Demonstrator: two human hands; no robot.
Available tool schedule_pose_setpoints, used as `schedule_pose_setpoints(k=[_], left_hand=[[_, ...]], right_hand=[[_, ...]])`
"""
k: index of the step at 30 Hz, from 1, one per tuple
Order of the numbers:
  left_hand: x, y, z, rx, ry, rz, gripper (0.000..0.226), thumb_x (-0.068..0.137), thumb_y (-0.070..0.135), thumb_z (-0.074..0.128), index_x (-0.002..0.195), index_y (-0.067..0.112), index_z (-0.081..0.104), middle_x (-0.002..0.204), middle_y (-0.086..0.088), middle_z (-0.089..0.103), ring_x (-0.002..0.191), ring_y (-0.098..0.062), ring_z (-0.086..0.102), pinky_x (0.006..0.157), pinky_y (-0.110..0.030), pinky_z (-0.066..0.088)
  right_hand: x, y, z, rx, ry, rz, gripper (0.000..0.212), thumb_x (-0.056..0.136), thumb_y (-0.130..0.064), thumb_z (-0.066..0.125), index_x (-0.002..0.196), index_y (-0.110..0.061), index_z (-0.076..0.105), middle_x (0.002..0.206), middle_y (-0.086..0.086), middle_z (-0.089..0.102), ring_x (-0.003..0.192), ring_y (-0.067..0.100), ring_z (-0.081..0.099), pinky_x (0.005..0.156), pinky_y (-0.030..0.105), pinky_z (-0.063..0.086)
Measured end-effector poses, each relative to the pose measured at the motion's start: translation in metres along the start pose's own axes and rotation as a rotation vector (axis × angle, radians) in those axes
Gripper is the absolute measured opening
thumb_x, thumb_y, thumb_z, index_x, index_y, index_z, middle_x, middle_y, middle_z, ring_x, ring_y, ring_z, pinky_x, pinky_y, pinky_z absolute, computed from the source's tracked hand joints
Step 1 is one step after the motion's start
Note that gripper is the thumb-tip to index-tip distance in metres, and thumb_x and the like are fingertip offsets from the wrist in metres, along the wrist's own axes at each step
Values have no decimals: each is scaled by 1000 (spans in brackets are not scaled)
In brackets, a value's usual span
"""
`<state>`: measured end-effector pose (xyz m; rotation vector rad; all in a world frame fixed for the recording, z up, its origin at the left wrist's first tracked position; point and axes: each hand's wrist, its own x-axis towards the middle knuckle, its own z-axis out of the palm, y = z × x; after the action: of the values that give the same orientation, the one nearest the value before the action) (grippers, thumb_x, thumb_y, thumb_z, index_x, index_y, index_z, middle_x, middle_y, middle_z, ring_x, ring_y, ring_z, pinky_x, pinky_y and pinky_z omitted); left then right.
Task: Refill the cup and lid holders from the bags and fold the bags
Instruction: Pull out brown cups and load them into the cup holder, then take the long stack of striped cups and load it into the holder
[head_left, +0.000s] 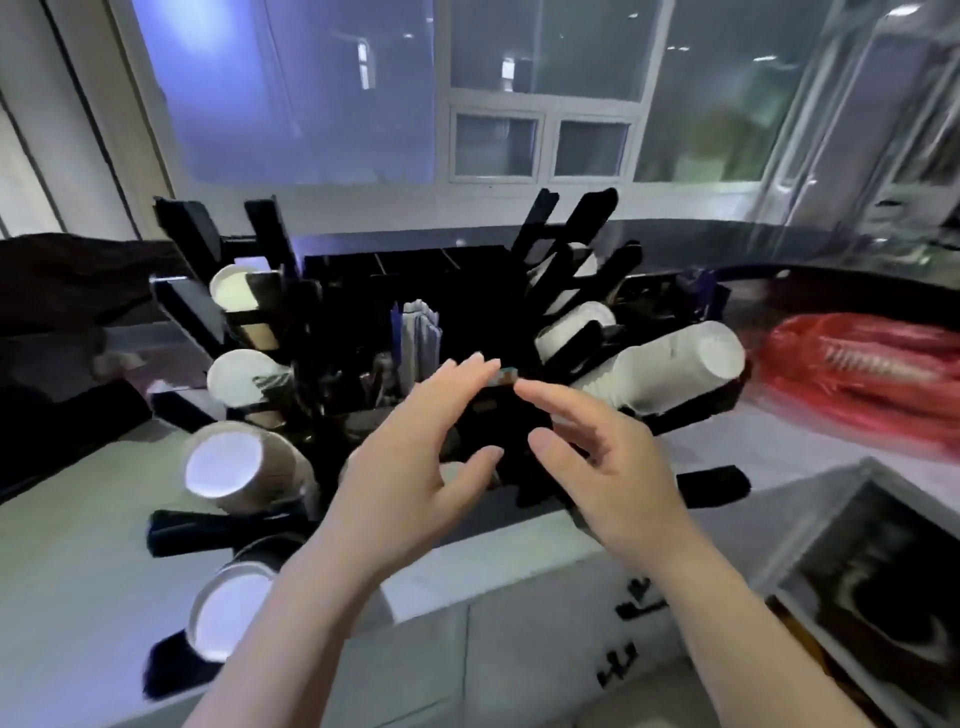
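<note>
A black cup and lid holder rack stands on the counter, blurred by motion. Stacks of paper cups lie in its left slots and white cups fill its right slots. My left hand and my right hand hover side by side in front of the rack's black middle section, fingers spread and relaxed, holding nothing. A red plastic bag lies on the counter at the right.
A sink basin sits at the lower right. Wrapped straws or stirrers stand in the rack's middle compartment. A dark object lies at the far left. Windows are behind the white counter.
</note>
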<state>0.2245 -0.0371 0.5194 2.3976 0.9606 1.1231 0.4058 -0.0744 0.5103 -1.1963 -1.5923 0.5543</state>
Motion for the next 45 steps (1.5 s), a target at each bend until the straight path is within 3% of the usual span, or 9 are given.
schedule_pose_setpoints(k=[7,10,14,18,28,32,38,40,45], left_hand=[[60,99,131,-112,-75,143,61,87,35,56,138,48,27,146,25,35,135,14,25,108,-8,22],[82,137,193,-206,-117,157,60,89,34,58,137,51,28,139,40,29,128,25,21,102,-4,26],[105,175,275,-268,-181,179,60,90,30,60,142,41,32,133,44,25,120,33,18,96,7,12],[131,205,343,-322,-288,185,57,91,31,60,134,51,27,129,45,22,118,30,19,93,9,11],[243,233,489,-487,-301,165,55,90,24,61,128,54,34,122,47,30,111,36,25,87,10,18],[306,220,544,-510,-264,113,53,90,22,61,124,54,36,122,43,36,112,31,31,86,7,26],[390,205,609,-478,-256,49,51,88,17,63,133,36,49,129,26,50,120,8,45,100,-17,37],[408,201,626,-471,-271,18,51,88,16,63,132,37,49,132,23,51,124,1,46,105,-27,39],[450,189,666,-423,-278,-12,54,88,13,62,124,50,46,129,29,51,126,1,46,108,-31,37]], right_hand=[[-54,33,-160,-75,240,31,31,90,-22,60,110,-46,60,117,-27,63,114,-2,57,97,33,48],[-86,58,-229,-122,325,92,28,93,-22,59,111,-43,60,116,-22,65,114,-1,57,96,28,49],[-124,89,-310,-184,415,176,25,92,-21,57,113,-36,62,113,-20,66,110,-1,59,90,15,48],[-148,116,-374,-152,529,248,27,93,-15,59,116,-28,63,112,-12,69,106,-1,62,88,14,49],[-123,221,-509,-298,673,377,30,91,-15,61,103,-42,62,106,-20,67,100,-6,61,77,7,47],[-86,275,-555,-339,667,437,25,92,-20,61,108,-38,63,106,-22,66,99,-8,60,75,6,47],[-47,338,-616,-386,706,482,25,91,-20,61,110,-36,64,104,-24,66,97,-11,59,72,13,49],[-35,354,-634,-370,708,503,24,91,-19,61,110,-33,65,104,-21,66,96,-11,59,63,12,52],[18,403,-684,-406,682,478,22,88,-17,64,102,-34,64,97,-23,66,92,-11,61,74,6,46]])
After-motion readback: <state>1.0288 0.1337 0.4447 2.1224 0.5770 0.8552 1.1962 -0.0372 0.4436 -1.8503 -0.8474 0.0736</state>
